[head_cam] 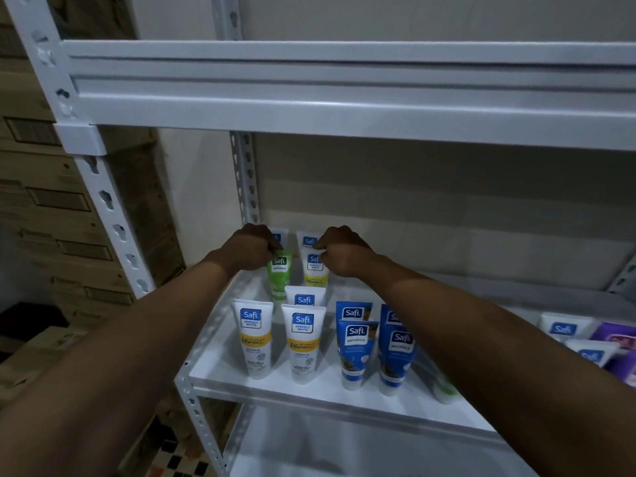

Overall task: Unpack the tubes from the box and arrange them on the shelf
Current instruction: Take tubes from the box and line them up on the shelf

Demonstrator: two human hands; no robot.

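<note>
Our left hand (253,251) pinches the green tube (279,275), our right hand (340,254) the white tube (315,274); each runs from its grip toward 6 o'clock.

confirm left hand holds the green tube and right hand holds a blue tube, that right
One slip: in the head view the left hand does pinch the green tube, but the right hand pinches a white tube with a yellow band, not a blue one. The blue tubes stand nearer the front, untouched.
</note>
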